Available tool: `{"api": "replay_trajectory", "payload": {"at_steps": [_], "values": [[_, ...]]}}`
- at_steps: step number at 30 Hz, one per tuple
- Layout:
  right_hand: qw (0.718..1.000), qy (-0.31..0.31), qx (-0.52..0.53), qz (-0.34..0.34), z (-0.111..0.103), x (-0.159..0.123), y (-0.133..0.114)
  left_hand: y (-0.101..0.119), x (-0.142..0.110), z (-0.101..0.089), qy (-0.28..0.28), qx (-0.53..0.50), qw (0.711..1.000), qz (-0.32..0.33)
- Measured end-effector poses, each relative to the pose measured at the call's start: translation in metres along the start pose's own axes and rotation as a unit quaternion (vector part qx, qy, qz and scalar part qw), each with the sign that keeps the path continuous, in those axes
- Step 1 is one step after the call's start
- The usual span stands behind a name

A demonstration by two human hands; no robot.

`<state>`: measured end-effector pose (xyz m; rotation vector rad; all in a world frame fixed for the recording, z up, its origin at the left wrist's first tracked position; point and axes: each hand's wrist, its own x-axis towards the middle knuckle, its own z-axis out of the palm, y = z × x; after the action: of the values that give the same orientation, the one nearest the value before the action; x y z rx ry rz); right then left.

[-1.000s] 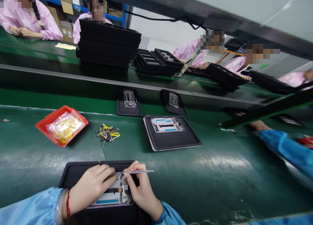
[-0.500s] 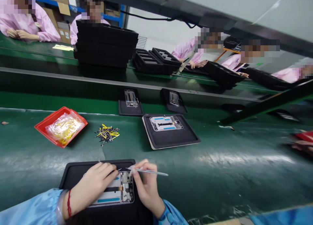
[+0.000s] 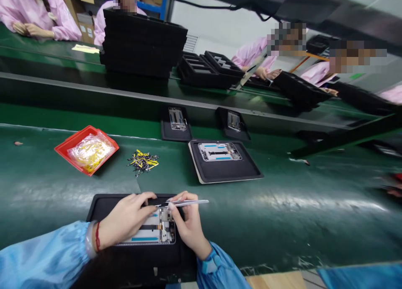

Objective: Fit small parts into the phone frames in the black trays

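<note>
Green conveyor belt (image 3: 282,226), tweezers (image 3: 188,203) pinched over a phone frame (image 3: 157,230)

Under the fingers, the phone frame lies flat on a black tray (image 3: 100,209), directly below both hands. The left hand (image 3: 125,220) rests on the frame's upper side, its fingers (image 3: 146,199) curled close together; their tips are partly hidden, so a firm grip cannot be told. The right hand (image 3: 190,226) closes narrowly on the tweezers, thumb and fingers pinching the shank. The tips reach towards the left fingers, just above the frame; contact is too small to tell. Right of the right hand, open belt stretches well away. Ahead of the fingers lie a loose pile of black-and-yellow parts (image 3: 142,161), a red tray (image 3: 86,150) holding a plastic bag of yellow parts, and a second frame (image 3: 220,152) on its black tray. Farther off, co-workers in pink (image 3: 251,56) sit behind stacked black trays (image 3: 143,42).
</note>
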<state>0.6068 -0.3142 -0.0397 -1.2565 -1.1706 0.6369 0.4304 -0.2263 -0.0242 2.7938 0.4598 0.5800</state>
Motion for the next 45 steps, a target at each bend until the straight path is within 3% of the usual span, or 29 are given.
{"api": "replay_trajectory", "payload": {"at_steps": [4,7,9,15,23,32,45], "values": [[1.000,0.002,0.023,0.015,-0.0001,0.0007,-0.0011,-0.0030,-0.0048,-0.0059,0.005,-0.067,0.996,-0.063],[1.000,-0.017,0.010,0.014,0.0005,0.0000,-0.0009,-0.0023,-0.0065,-0.0076,0.014,-0.063,0.994,-0.092],[1.000,-0.016,0.001,0.012,0.0010,-0.0005,-0.0011,-0.0015,-0.0067,-0.0067,0.021,-0.045,0.995,-0.086],[0.997,0.071,0.027,-0.014,0.0017,0.0001,-0.0047,-0.0013,-0.0059,-0.0041,0.035,-0.051,0.997,-0.052],[0.999,-0.024,-0.020,-0.024,0.0056,-0.0029,-0.0007,-0.0025,-0.0022,-0.0015,0.060,-0.032,0.996,-0.059],[0.998,-0.055,-0.036,-0.002,0.0065,0.0005,-0.0004,0.0017,0.0005,-0.0011,0.022,0.040,0.998,-0.046],[0.998,-0.046,-0.027,0.038,0.0055,0.0008,-0.0010,0.0003,0.0000,-0.0014,0.023,0.011,0.996,-0.089]]}}
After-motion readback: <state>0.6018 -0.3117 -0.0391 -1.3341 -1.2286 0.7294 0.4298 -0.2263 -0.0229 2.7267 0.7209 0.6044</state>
